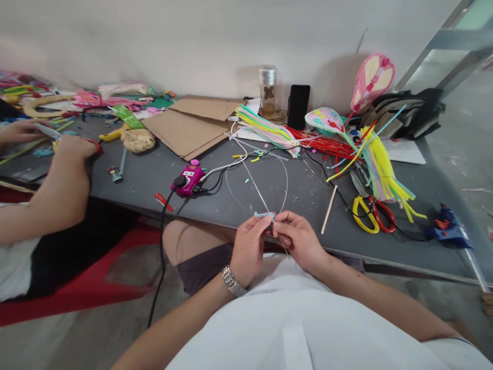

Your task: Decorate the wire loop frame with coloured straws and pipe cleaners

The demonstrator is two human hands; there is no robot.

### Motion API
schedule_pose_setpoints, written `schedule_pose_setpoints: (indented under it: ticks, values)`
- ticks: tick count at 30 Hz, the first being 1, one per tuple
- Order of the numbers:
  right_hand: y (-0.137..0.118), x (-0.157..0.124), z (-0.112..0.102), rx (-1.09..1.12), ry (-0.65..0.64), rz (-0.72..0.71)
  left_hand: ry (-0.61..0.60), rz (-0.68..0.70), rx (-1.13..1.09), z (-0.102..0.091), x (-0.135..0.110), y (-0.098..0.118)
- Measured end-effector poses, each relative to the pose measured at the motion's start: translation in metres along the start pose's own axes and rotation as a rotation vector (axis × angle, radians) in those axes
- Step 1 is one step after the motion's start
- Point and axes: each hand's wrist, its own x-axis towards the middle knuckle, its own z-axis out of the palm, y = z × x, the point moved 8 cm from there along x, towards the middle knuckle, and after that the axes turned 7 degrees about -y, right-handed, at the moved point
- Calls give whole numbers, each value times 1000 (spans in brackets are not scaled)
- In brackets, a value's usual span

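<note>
At the table's front edge, my left hand [249, 244] and my right hand [300, 240] meet with fingertips closed in a pinch. Between them is the base of a thin wire frame [286, 180], a rounded loop with a straight rod across it that points away from me. A short light-blue pipe cleaner [263, 214] lies at this base, touching the fingertips of both hands. The wire's ends stick out below my right fingers. Which fingers press on the wire and which on the pipe cleaner is partly hidden.
Yellow-and-red scissors [365, 215], a wooden stick [329, 209] and a blue glue gun [450, 228] lie to the right. Bundled pipe cleaners [269, 131] lie behind. A purple power socket [188, 180] trails cables. On the left, another person's arm [65, 180] reaches over the table.
</note>
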Motion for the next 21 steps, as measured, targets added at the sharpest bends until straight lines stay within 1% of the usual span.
schedule_pose_setpoints:
  ticks: [7,11,15,18,21]
  values:
    - [-4,-3,-2,-167,58,-45,98,64,2,-7,2,4]
    - [-9,-6,-7,-294,85,-42,127,54,-10,-11,2,3]
    - [-17,-8,-14,-387,157,-47,127,36,10,-12,3,3]
    - [-18,-8,-15,-387,174,-19,118,34,39,-11,3,4]
    - [-13,-6,-14,-313,158,39,99,19,47,-11,3,3]
